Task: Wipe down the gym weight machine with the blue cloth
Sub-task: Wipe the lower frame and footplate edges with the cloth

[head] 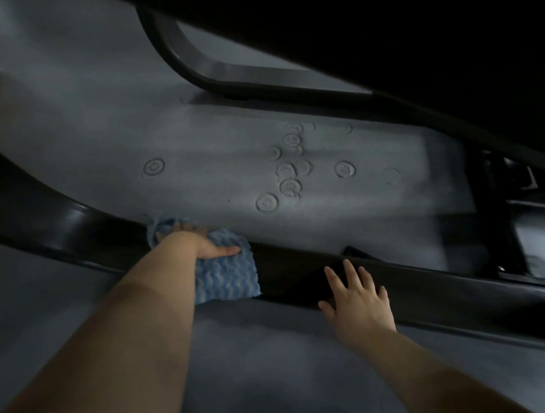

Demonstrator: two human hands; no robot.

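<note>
A black frame bar of the weight machine (422,281) runs low across the floor from the left edge to the lower right. The blue cloth (226,277) is draped over that bar near the middle. My left hand (201,244) grips the cloth over the top of the bar, fingers curled round the far side and thumb lying along the near face. My right hand (358,299) rests flat on the same bar to the right of the cloth, fingers spread and straight, holding nothing.
A grey rubber floor mat (201,153) with several round dents lies beyond the bar. A second curved black frame tube (204,69) crosses the mat farther off. Dark machine parts (521,197) stand at the right edge. The scene is dim.
</note>
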